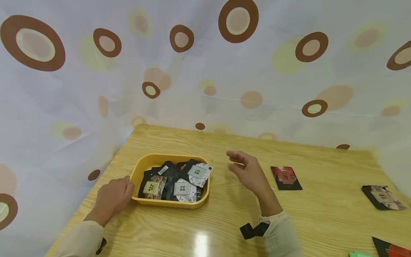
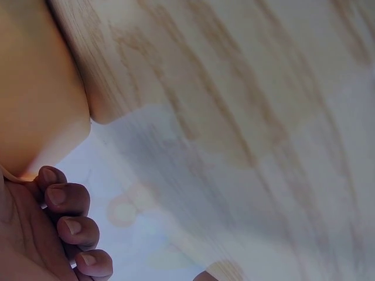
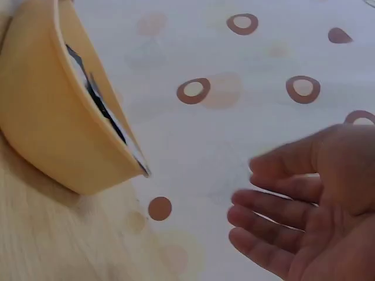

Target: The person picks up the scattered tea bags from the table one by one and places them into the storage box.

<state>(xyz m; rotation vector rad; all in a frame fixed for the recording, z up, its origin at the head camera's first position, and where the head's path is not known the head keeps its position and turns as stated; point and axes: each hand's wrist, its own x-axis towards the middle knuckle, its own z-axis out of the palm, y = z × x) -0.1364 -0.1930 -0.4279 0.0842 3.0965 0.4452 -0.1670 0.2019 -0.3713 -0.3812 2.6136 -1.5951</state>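
Note:
A yellow plastic tub [image 1: 167,203] stands on the wooden table, holding several black, white and patterned flat packets [image 1: 186,189]. My left hand [image 1: 113,196] grips the tub's left rim; in the left wrist view its fingers [image 2: 70,199] are curled beside the tub wall [image 2: 41,88]. One grey-and-white packet [image 1: 199,174] lies across the right rim. Right of the tub, my right hand [image 1: 248,175] hovers over the table, fingers loosely bent with nothing in them. The right wrist view shows its palm and spread fingers [image 3: 272,216] apart from the tub [image 3: 53,117].
On the table to the right lie a red-and-black packet [image 1: 285,177], a beige-and-black packet [image 1: 382,197] and another red-and-black packet [image 1: 393,248]. A green thing [image 1: 359,254] shows at the bottom edge. A dotted white sheet [image 1: 199,64] hangs behind and left of the table.

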